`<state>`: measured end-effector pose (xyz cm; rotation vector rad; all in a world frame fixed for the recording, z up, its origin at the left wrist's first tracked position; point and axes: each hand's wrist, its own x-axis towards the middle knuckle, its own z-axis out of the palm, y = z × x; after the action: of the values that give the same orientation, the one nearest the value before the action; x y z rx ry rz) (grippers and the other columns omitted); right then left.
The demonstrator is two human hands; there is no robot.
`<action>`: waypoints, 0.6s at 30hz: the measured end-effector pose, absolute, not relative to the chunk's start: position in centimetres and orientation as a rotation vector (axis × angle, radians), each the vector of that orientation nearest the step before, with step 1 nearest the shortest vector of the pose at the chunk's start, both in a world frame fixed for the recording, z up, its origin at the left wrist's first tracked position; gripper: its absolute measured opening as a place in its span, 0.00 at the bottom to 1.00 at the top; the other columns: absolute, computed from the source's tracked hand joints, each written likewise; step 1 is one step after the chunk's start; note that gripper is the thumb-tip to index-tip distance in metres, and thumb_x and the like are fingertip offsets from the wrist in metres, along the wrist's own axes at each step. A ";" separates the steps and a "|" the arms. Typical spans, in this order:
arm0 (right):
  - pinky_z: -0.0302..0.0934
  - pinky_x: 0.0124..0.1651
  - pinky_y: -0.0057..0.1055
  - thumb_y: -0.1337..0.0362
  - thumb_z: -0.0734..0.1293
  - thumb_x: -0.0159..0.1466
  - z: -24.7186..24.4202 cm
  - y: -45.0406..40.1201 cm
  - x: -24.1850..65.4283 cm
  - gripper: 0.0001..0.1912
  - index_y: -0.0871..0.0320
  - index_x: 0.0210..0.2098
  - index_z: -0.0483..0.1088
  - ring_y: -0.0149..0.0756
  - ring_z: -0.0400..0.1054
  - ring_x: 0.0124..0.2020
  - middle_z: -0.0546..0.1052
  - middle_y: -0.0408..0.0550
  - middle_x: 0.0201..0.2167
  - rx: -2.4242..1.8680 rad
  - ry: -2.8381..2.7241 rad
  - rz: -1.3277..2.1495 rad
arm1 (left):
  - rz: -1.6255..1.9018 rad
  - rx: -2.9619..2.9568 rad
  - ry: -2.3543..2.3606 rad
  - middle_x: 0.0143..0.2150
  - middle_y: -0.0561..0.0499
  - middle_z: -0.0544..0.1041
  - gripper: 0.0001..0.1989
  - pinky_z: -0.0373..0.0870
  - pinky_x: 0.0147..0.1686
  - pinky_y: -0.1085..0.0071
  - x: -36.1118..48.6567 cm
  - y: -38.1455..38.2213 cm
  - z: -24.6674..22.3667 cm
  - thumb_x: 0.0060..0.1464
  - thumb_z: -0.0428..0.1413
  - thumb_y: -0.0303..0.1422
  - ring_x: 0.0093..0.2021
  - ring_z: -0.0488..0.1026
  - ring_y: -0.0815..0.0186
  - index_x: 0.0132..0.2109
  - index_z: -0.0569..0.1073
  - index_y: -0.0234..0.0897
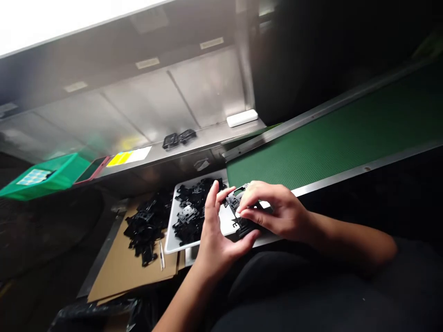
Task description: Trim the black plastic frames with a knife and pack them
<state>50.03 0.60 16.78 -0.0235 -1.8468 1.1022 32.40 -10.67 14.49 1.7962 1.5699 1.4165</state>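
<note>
A black plastic part point(245, 226) with cut-outs is between my two hands, over the right end of a white tray point(228, 220). My left hand point(219, 235) holds the part's lower edge near the thumb, its fingers raised at the left side. My right hand point(277, 210) is closed in a pinch over the top of the part; whatever lies between the fingertips is too small to make out. Many black parts point(194, 203) lie in the tray, with a grey metal-looking piece point(187, 213) among them.
Left of the tray, more black parts point(145, 230) and a pen point(161, 255) lie on cardboard point(117, 272). A green conveyor belt point(311, 147) runs right. On the metal shelf point(207, 137) are a white box point(242, 118), black parts point(179, 139) and a green bin point(51, 177).
</note>
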 end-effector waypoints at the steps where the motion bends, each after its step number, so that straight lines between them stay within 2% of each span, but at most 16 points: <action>1: 0.72 0.49 0.38 0.64 0.71 0.73 16.9 -0.2 48.9 0.04 0.57 0.42 0.78 0.38 0.77 0.41 0.84 0.49 0.37 -0.026 -1.846 1.127 | 1.426 1.789 1.585 0.70 0.39 0.69 0.61 0.62 0.74 0.39 31.5 -11.6 14.6 0.52 0.73 0.41 0.72 0.68 0.46 0.80 0.43 0.54; 8: 0.72 0.46 0.37 0.63 0.70 0.74 17.5 -5.5 41.4 0.05 0.58 0.42 0.78 0.38 0.76 0.39 0.83 0.49 0.36 -0.006 -1.911 1.182 | 1.458 1.757 1.639 0.72 0.39 0.68 0.61 0.60 0.74 0.39 24.8 -17.8 14.8 0.53 0.73 0.38 0.74 0.65 0.46 0.81 0.43 0.52; 18: 0.71 0.48 0.38 0.65 0.69 0.75 17.4 -12.7 31.8 0.04 0.56 0.41 0.75 0.37 0.75 0.38 0.82 0.47 0.35 0.058 -2.019 1.074 | 1.467 1.814 1.730 0.72 0.38 0.67 0.61 0.63 0.74 0.40 15.5 -25.6 13.8 0.52 0.74 0.37 0.73 0.66 0.45 0.81 0.44 0.52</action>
<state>31.77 -12.66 17.43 0.0581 -2.0191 1.0737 15.48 -25.59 13.83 1.8143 1.7304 1.4674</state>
